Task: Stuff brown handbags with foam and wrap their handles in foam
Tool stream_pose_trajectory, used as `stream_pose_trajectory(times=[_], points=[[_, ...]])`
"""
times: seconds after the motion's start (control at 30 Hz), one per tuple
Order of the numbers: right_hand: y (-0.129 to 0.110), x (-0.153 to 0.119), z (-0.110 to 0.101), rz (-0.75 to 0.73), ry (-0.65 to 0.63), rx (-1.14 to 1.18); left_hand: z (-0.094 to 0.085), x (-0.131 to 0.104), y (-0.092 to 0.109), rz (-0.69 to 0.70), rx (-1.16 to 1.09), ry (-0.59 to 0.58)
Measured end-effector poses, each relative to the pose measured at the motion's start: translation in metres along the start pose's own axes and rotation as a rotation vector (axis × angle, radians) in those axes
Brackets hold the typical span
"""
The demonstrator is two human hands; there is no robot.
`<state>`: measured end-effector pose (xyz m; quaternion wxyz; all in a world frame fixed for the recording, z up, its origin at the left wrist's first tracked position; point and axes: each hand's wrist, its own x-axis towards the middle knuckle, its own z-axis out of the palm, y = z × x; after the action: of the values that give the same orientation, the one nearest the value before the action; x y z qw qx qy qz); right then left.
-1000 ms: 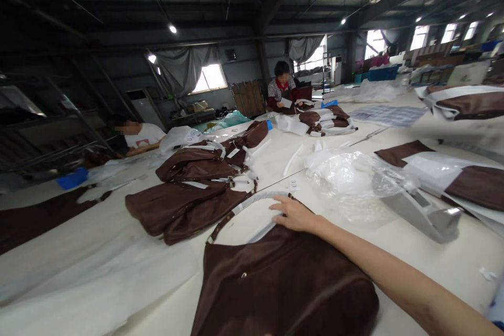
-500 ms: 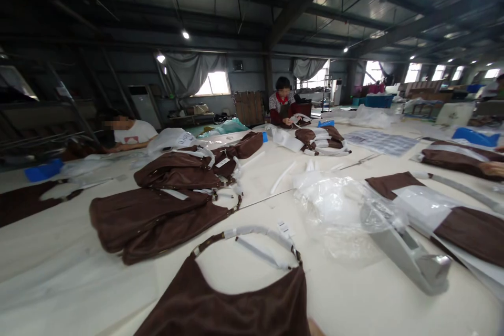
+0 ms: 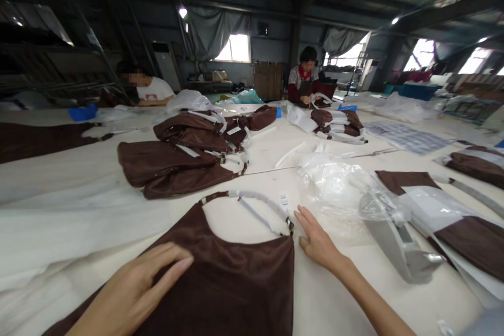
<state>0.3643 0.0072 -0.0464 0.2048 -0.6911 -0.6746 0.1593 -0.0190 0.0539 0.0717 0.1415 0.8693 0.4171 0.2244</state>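
A dark brown handbag lies flat on the white table in front of me, its wrapped strap curving away from me. My left hand is over the bag's left side, fingers stretched and holding nothing; whether it touches the bag I cannot tell. Just right of the strap's end is my right hand, empty, its fingers reaching forward beside a white tag with dark print. A thin white-wrapped strip lies inside the strap's loop.
Beyond lie several brown bags in a pile. To the right are clear plastic bags, a grey tape dispenser and a brown bag wrapped with white paper. Two people sit across the white table.
Both my hands have come into view over and beside the handbag. The camera has tilted down and turned left. The handbag lies in the same spot on the table.
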Motion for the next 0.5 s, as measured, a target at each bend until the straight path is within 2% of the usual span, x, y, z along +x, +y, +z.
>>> stream_pose_trajectory(times=[0.07, 0.17, 0.23, 0.37, 0.5], points=[[0.001, 0.012, -0.004, -0.014, -0.116, -0.065, 0.0, 0.015, 0.02, -0.013, -0.071, -0.185], [0.001, 0.021, -0.01, -0.063, -0.185, -0.099, 0.004, 0.041, 0.057, 0.033, -0.122, -0.288], [0.002, 0.023, -0.014, -0.093, -0.189, -0.105, 0.014, 0.056, 0.078, 0.082, -0.111, -0.332], [0.006, 0.024, -0.015, -0.126, -0.184, -0.129, 0.055, 0.081, 0.097, 0.153, -0.04, -0.395], [0.013, 0.03, -0.013, -0.109, -0.161, -0.175, 0.108, 0.102, 0.092, 0.134, 0.043, -0.39]])
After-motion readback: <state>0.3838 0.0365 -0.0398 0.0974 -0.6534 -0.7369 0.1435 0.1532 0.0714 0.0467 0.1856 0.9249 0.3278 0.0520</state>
